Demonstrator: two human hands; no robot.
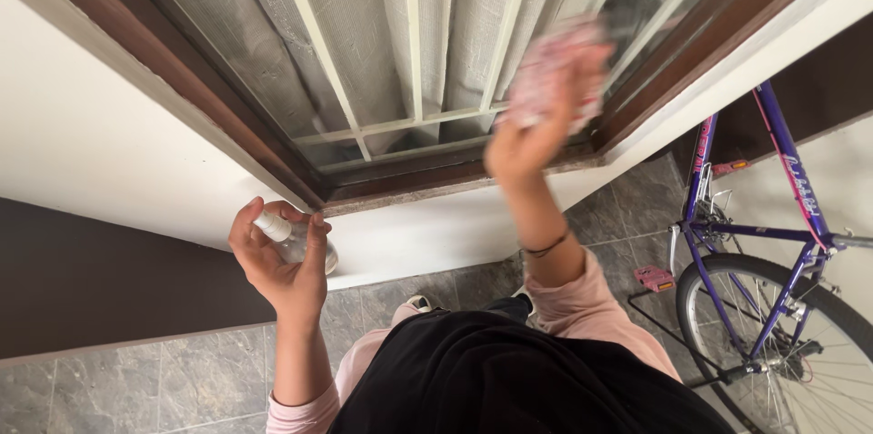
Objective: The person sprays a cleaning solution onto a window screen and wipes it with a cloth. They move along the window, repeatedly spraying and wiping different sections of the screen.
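Grey tiled floor, purple bicycle standing on it at right

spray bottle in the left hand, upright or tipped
Tipped. The clear spray bottle lies slanted across the left hand, white nozzle end pointing up-left, base toward lower right.

Motion blur is smearing the right hand and the pinkish cloth at one o'clock, hiding its pattern. The left hand, at eight o'clock, is covering most of the small spray bottle. The picture's right edge is cutting off the purple bicycle at four o'clock.
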